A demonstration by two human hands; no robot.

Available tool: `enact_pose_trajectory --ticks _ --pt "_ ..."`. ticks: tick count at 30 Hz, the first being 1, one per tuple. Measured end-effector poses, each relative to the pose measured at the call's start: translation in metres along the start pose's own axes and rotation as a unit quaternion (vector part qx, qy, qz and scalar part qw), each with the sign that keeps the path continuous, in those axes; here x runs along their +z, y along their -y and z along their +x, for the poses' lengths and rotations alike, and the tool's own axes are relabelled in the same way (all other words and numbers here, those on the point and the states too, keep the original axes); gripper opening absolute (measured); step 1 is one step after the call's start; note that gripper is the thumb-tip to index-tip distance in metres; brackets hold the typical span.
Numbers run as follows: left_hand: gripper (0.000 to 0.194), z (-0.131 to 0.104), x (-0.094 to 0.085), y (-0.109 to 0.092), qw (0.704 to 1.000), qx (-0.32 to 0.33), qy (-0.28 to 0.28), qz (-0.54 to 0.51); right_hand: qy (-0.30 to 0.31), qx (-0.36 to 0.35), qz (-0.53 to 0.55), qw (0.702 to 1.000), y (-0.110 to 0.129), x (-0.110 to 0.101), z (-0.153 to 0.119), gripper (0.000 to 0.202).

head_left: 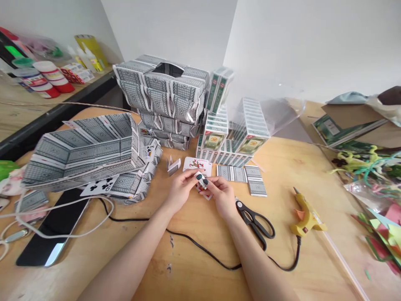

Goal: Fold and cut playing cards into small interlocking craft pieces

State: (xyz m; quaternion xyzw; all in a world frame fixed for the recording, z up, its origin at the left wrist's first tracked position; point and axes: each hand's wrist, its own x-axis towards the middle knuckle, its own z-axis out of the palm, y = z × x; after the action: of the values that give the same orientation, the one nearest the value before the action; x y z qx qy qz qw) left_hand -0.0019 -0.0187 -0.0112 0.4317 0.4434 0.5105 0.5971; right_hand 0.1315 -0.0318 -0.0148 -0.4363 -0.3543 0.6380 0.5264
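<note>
Between my left hand (182, 186) and my right hand (222, 193), a playing card (201, 180) is pinched near the table's middle, its edge pressed by both thumbs. It looks folded, though the fingers hide most of it. Just behind my hands lies a joker card (196, 163), face up. A small folded card (173, 166) stands to the left of it. To the right are several playing cards (232, 173) lying face down, patterned grey. Black-handled scissors (255, 221) lie beside my right wrist.
Stacked boxes made of cards (163, 94) stand behind, with an open card tray (87, 146) at left. Packs of cards (216, 133) are piled at the back. A yellow glue gun (305, 217) lies right, its black cord (200, 246) crossing under my arms. A phone (53, 230) lies left.
</note>
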Motion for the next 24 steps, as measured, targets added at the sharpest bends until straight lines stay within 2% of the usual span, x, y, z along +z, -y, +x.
enact_pose_trajectory --ticks 5,10,15,19,24 --pt "0.032 0.0003 -0.0034 0.0009 0.996 -0.042 0.056 -0.061 0.061 0.052 0.035 0.996 0.0023 -0.0024 0.0005 0.017" --pt "0.033 -0.0005 -0.0051 -0.0032 0.994 -0.047 0.092 -0.037 0.071 0.069 0.076 0.992 0.0047 -0.0038 -0.0002 0.015" --pt "0.029 -0.0023 -0.0048 -0.0051 0.984 -0.072 0.12 -0.114 0.089 0.082 0.082 0.989 0.0062 -0.0019 -0.002 0.014" --pt "0.029 -0.0022 -0.0045 -0.0065 0.975 -0.091 0.125 -0.161 0.091 0.092 0.082 0.988 0.0054 0.0003 -0.0034 0.015" --pt "0.027 -0.0005 -0.0051 -0.0065 0.976 -0.115 0.11 -0.151 0.099 0.08 0.065 0.99 0.0033 0.0016 -0.0045 0.017"
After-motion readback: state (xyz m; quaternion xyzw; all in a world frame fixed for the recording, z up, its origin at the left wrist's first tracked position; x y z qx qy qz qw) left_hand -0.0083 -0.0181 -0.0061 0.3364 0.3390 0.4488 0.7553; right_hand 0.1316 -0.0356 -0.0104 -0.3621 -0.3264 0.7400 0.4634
